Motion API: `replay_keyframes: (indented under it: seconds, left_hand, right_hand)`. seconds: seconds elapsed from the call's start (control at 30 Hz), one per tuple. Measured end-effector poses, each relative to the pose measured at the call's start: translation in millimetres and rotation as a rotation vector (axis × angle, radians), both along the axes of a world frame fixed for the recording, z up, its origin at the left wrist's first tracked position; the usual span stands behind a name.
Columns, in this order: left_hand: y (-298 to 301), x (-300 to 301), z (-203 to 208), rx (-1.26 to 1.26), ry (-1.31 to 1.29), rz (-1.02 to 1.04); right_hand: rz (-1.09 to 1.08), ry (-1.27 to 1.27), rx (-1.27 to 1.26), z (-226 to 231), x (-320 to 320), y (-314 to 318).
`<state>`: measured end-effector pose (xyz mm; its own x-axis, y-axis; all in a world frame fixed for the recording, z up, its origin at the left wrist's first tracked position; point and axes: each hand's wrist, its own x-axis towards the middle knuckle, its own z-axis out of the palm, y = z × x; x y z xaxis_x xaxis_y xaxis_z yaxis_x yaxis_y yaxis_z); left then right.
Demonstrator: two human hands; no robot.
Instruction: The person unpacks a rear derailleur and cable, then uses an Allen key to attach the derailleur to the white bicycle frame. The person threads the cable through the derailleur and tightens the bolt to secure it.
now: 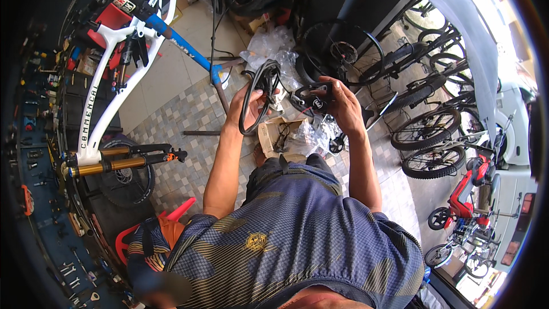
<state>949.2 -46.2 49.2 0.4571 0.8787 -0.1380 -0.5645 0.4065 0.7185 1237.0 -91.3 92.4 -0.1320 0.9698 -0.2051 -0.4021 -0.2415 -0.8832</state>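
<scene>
My left hand [247,105] is closed around a coiled black cable [249,115], whose loops stand up above the fingers. In my right hand [345,107] is a black bicycle part with a round cap [318,103], pinched between thumb and fingers. I cannot tell exactly which component it is. Both hands are raised in front of my body, and some thin dark cable shows between them. Below them on the floor lies an opened cardboard box [266,141] with clear plastic bags [309,135] in and beside it.
At left a white bicycle frame [106,105] with a gold fork [117,164] hangs by a blue repair stand [182,47]. Tools line the left wall. Beyond my hands lie crumpled plastic [269,47] and a wheel [343,51]. Several bicycles [426,129] stand at right; a person sits lower left.
</scene>
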Motion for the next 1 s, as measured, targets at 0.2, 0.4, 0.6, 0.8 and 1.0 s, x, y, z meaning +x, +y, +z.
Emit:
replay_keyframes:
  seconds: [0.2, 0.4, 0.6, 0.8, 1.0]
  left_hand:
    - [1, -1, -11, -0.006, -0.029, 0.028]
    - [-6, 1, 1, -0.013, 0.068, 0.076]
    - [-5, 2, -2, -0.02, 0.014, 0.056]
    - [-3, -3, -5, -0.005, -0.017, 0.018]
    - [-3, -5, -11, -0.01, -0.026, 0.005]
  right_hand:
    - [0.019, -0.001, -0.017, 2, -1, -1]
    - [0.053, -0.013, 0.002, 2, -2, 0]
    - [0.019, 0.015, -0.062, 8, -6, -3]
    - [-0.001, -0.019, -0.035, 10, -13, 0]
    - [0.037, -0.034, -0.008, 3, -13, 2]
